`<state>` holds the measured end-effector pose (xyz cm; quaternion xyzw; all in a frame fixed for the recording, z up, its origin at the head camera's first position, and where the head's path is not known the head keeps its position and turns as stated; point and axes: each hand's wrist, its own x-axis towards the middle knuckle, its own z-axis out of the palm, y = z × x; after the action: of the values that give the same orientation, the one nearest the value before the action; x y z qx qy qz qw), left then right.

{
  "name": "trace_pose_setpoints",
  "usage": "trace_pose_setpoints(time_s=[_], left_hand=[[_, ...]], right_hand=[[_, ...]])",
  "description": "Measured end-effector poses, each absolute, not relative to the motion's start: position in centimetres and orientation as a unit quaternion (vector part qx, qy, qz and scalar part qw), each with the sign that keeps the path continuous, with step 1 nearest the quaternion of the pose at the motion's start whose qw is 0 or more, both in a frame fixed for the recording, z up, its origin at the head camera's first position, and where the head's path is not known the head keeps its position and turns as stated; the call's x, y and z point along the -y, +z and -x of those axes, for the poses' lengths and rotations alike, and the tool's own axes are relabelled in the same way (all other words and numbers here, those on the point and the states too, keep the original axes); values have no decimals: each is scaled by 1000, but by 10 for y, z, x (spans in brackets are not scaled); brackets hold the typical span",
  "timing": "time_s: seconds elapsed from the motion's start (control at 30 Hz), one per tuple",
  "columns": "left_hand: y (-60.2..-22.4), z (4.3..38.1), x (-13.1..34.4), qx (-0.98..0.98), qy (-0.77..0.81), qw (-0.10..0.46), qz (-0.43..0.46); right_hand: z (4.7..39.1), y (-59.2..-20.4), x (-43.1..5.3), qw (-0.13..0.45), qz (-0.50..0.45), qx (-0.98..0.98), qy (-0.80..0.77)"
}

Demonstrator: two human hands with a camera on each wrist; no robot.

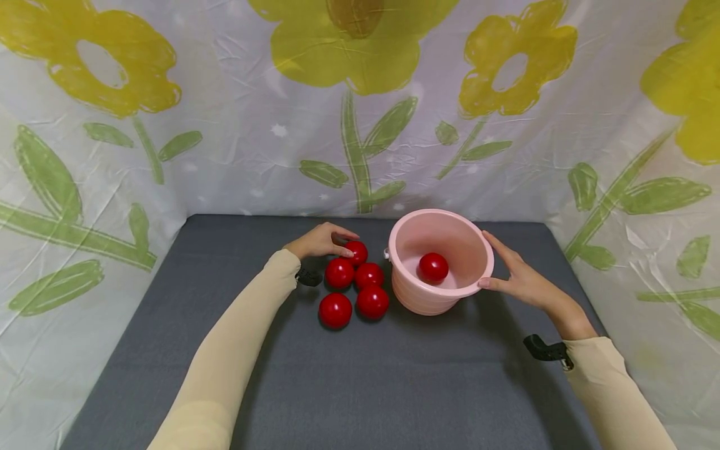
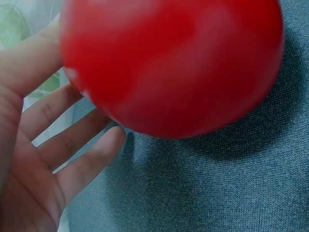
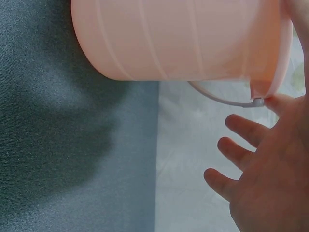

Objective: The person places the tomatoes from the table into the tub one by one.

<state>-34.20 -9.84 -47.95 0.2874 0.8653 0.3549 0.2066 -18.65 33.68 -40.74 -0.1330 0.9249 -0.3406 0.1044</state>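
Observation:
In the head view my left hand (image 1: 325,241) is at the farthest red ball (image 1: 357,252) of a loose cluster, its thumb on the near side and fingers over the far side. A large red ball (image 2: 178,67) covers part of that hand in the left wrist view; the other fingers are spread. To the right stands a pink bucket (image 1: 413,294) with one red ball (image 1: 433,267) inside. My right hand (image 1: 523,281) touches its rim with straight, spread thumb and index finger. The three other fingers (image 3: 236,150) stay off the bucket.
Several more red balls lie left of the bucket, the nearest red ball (image 1: 335,310) at the cluster's front. The bucket's thin handle (image 3: 222,100) hangs on its far side. A dark grey table (image 1: 394,387) meets a flower-printed curtain (image 1: 242,125) at the back and sides.

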Motion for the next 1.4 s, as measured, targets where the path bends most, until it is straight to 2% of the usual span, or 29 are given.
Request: trace_pose_setpoints(time_s=[0.37,0.77,1.4], left_hand=[[-480,342,96,-865,353,210,-288],[-478,345,95,-868,365,188,-279],[-440,353,92,-855,406,194,-260]], right_hand=[[187,-407,-337,105,136,-924,-341],[188,-407,-337,106,141,-923,-343],[187,-407,-338,105,142,-922,-345]])
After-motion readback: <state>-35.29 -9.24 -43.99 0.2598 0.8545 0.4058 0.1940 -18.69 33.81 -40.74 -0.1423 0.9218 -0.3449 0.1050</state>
